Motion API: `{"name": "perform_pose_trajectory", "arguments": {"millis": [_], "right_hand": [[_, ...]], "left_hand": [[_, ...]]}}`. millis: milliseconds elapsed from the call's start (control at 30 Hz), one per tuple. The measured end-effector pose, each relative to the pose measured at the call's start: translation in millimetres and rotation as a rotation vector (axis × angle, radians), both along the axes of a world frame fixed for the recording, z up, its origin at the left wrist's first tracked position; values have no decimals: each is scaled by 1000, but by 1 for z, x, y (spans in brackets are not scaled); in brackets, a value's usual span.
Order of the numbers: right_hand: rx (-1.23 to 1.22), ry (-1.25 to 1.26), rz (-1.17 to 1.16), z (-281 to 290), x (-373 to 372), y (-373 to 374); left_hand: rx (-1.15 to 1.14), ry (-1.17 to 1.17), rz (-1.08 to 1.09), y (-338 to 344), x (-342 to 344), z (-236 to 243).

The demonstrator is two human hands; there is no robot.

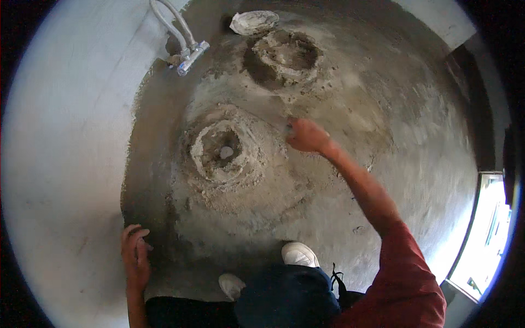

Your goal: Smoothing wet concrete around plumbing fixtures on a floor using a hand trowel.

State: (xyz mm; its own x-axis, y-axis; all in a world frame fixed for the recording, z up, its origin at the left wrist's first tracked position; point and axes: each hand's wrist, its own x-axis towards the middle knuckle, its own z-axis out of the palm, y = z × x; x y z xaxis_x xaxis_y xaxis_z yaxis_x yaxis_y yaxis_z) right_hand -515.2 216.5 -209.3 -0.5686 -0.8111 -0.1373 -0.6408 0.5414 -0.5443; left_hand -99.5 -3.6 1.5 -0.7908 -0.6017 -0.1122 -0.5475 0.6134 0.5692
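My right hand (307, 135) is closed, reaching over the cement floor between two rough mortar rings. It grips what looks like a flat trowel, whose grey blade blends into the mortar on the hand's left. Nearest to it on the left lies the closer mortar ring (245, 156), crumbly, with a round pale piece (226, 152) in its hollow. Farther off is the second ring (314, 60), with a dark damp patch beside it. At the lower left my left hand (136, 251) is beside the wall, fingers loosely bent and apart, holding nothing.
A pale wall (71, 158) runs along the left side. From it sticks a metal valve (192, 58) with a grey hose. A whitish crumpled lump (254, 22) lies beyond the far ring. My white shoes (299, 255) stand near the lower edge. A bright opening (484, 235) is at right.
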Motion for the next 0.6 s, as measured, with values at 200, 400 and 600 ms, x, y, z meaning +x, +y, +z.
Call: {"name": "perform_pose_trajectory", "arguments": {"millis": [200, 400, 600], "right_hand": [[267, -244, 225, 64, -22, -46], [135, 18, 439, 41, -31, -103], [307, 240, 577, 73, -8, -139]], "left_hand": [[45, -46, 78, -10, 9, 3], [-187, -116, -149, -27, 11, -8], [118, -44, 124, -17, 14, -3]]}}
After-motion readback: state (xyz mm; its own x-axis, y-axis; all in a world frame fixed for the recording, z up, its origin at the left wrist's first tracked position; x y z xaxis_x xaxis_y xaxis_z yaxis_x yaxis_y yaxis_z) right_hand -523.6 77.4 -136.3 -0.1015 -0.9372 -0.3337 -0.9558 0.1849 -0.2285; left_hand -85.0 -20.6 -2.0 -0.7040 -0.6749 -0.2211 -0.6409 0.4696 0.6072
